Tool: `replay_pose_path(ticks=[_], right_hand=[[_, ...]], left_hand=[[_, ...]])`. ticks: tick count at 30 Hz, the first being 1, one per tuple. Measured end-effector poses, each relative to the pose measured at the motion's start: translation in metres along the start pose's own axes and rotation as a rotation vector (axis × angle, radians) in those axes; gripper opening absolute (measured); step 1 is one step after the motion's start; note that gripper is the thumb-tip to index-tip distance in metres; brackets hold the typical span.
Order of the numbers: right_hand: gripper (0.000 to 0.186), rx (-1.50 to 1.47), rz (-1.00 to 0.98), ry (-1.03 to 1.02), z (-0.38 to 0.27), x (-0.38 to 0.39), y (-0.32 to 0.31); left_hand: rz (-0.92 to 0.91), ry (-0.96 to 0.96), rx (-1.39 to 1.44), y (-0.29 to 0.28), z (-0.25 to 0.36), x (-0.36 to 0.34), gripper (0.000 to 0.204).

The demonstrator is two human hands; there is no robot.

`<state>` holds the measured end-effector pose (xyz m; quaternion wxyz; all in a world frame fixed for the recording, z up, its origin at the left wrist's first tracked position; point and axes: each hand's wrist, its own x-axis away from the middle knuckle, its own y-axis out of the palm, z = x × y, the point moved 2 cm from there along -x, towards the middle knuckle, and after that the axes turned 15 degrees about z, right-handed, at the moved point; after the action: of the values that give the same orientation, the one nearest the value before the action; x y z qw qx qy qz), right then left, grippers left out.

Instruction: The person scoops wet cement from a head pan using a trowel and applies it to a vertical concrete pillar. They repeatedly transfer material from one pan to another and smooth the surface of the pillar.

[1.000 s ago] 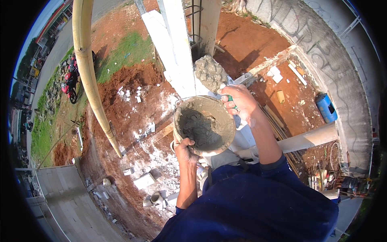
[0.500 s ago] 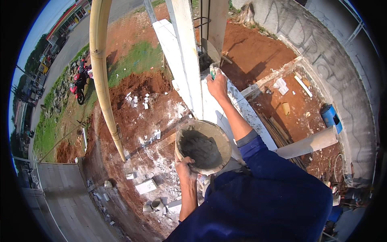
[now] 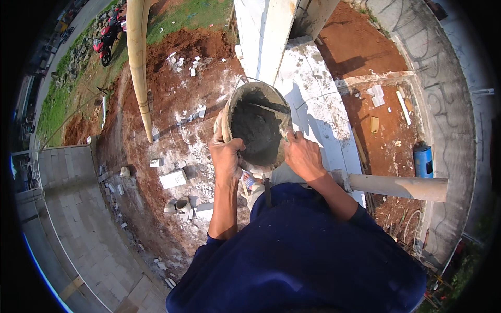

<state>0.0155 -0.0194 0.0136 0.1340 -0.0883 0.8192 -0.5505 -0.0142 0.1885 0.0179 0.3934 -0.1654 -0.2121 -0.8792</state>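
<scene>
Just beside the white blocks (image 3: 313,83), holds the bucket (image 3: 263,89) in the left hand (image 3: 227,156) and grips the trowel (image 3: 285,125), mostly hidden, with the right hand (image 3: 303,155). Seems to be scooping mortar (image 3: 255,133); probably calls next for a steady bucket and a clean lift.

Open air is lying between the bamboo pole (image 3: 138,62) and the bucket (image 3: 255,94). A board (image 3: 280,36) is blocking the way just beyond the bucket; room is opening over the white wall (image 3: 309,83) beside it. Rightward, a pipe (image 3: 399,187) is jutting across, its height hard to judge.
</scene>
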Motion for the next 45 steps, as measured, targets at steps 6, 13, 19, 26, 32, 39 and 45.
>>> replay_pose_path(ticks=[6,13,19,26,32,39,45], right_hand=[[0.033,-0.333,-0.238,0.065,0.019,-0.030,0.045],[0.029,-0.976,-0.754,0.715,0.002,-0.020,0.018],[0.032,-1.151,-0.725,0.822,0.003,-0.023,-0.007],[0.053,-1.333,-0.674,0.815,0.036,-0.018,-0.028],[0.026,-1.288,-0.456,1.005,0.052,-0.030,-0.062],[0.016,-1.376,-0.092,0.986,0.067,-0.100,-0.090],[0.021,-0.940,0.310,0.644,0.081,-0.229,-0.040]], left_hand=[[-0.201,0.143,-0.234,0.019,0.023,-0.010,0.075],[-0.275,0.096,-0.196,0.018,0.015,-0.034,0.080],[-0.175,-0.097,0.194,0.013,-0.004,-0.018,0.081],[-0.063,-0.258,0.356,0.033,-0.029,-0.025,0.066],[-0.035,-0.409,0.274,0.022,-0.090,-0.049,0.029],[-0.003,-0.444,0.236,0.003,-0.115,-0.041,0.034],[-0.009,-0.364,0.252,-0.012,-0.093,-0.018,0.078]])
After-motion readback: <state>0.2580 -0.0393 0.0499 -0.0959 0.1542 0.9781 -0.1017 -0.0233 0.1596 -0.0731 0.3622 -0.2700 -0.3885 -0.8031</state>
